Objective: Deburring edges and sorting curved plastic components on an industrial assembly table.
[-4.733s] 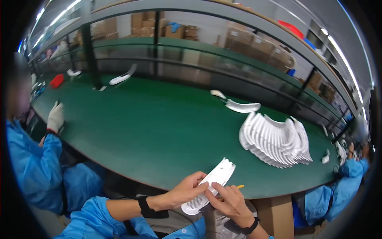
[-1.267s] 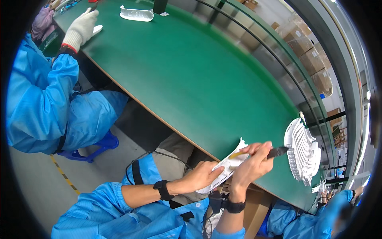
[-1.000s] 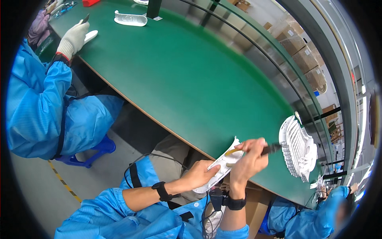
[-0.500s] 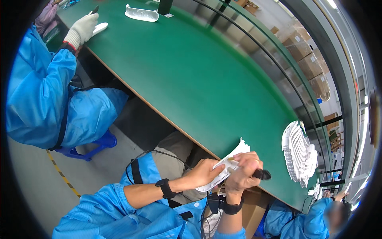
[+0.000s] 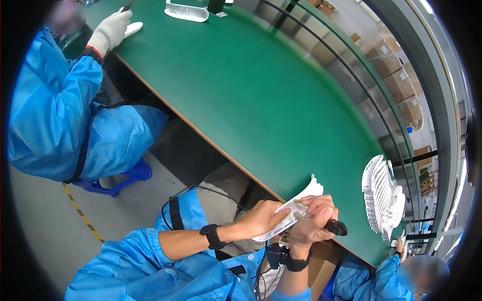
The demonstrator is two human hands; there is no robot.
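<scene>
A white curved plastic part (image 5: 312, 187) lies at the near table edge, its lower end over my lap. My left hand (image 5: 260, 219) is closed on its left side, the thumb on the inner face. My right hand (image 5: 312, 219) is wrapped around a tool with a black handle (image 5: 336, 227), whose end sticks out behind the fist. Something thin and yellowish shows by my right fingers, over the part. Whether it belongs to the tool I cannot tell, and my fingers hide where the tool meets the part.
Stacked white curved parts (image 5: 381, 195) stand on the green table (image 5: 241, 105) at right. Another white part (image 5: 187, 11) lies at the far end. A co-worker's gloved hand (image 5: 111, 31) holds a dark tool at left; another person (image 5: 386, 281) sits at lower right. A cardboard box (image 5: 324, 263) is below the edge.
The whole view has shifted slightly. Both my hands keep their hold on the part and the tool, with little visible movement. The person at lower right has shifted an arm and head.
</scene>
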